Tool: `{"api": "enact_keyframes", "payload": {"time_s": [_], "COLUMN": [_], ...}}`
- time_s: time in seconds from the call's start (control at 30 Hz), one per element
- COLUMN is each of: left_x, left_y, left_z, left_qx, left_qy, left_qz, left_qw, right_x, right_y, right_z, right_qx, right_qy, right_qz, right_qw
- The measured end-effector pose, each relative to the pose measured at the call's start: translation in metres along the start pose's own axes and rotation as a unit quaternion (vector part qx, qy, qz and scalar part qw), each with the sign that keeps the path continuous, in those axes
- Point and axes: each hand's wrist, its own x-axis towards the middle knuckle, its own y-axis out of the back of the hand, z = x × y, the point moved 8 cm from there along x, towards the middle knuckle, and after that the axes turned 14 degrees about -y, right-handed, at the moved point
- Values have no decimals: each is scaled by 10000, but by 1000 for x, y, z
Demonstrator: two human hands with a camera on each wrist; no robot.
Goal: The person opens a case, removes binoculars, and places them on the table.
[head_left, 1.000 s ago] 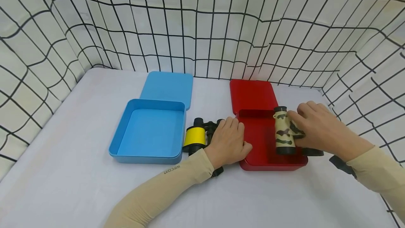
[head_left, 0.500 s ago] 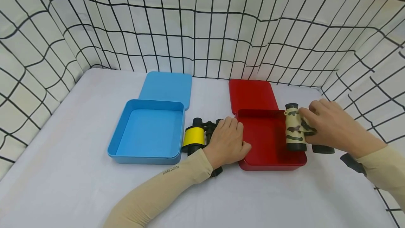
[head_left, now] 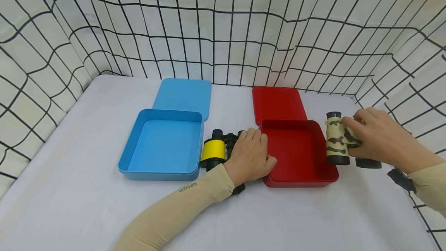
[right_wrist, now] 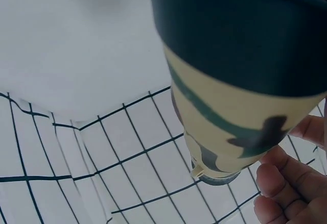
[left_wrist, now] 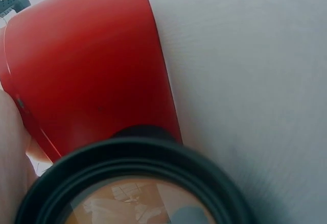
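Observation:
In the head view my right hand (head_left: 383, 136) grips a pair of camouflage binoculars (head_left: 336, 140), held up just right of the red box (head_left: 299, 185). The right wrist view shows one dark-rimmed barrel of these binoculars (right_wrist: 225, 122) close up, with fingertips (right_wrist: 278, 183) beside it. My left hand (head_left: 249, 156) holds the left rim of the red box, its thumb over the edge. Under that hand and wrist lie black-and-yellow binoculars (head_left: 214, 150), partly hidden. In the left wrist view, their lens (left_wrist: 138, 203) sits against the red box wall (left_wrist: 92, 66).
A blue box (head_left: 162, 146) with its lid (head_left: 184, 92) folded back stands left of the yellow binoculars. The red lid (head_left: 278, 104) lies behind its box. Black wire grid panels (head_left: 216, 42) border the white cloth surface (head_left: 80, 146) at the back and sides.
My right hand has carried the camouflage binoculars rightward, from over the red box to beyond its right wall. The left hand, both boxes and the yellow binoculars have stayed in place.

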Motion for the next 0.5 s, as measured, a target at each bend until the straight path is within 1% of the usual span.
{"api": "enact_keyframes", "payload": {"time_s": [0.2,0.5], "left_x": [-1,0], "left_y": [0,1], "left_z": [-3,-2], "left_qx": [-40,19], "left_qy": [47,37], "left_qz": [-17,19], "left_qw": [10000,10000], "right_x": [-1,-2], "right_y": [-8,-16], "right_z": [11,18], "right_qx": [-133,-129], "right_qy": [-219,-235], "right_qz": [-166,-157], "right_qw": [9995,9995]}}
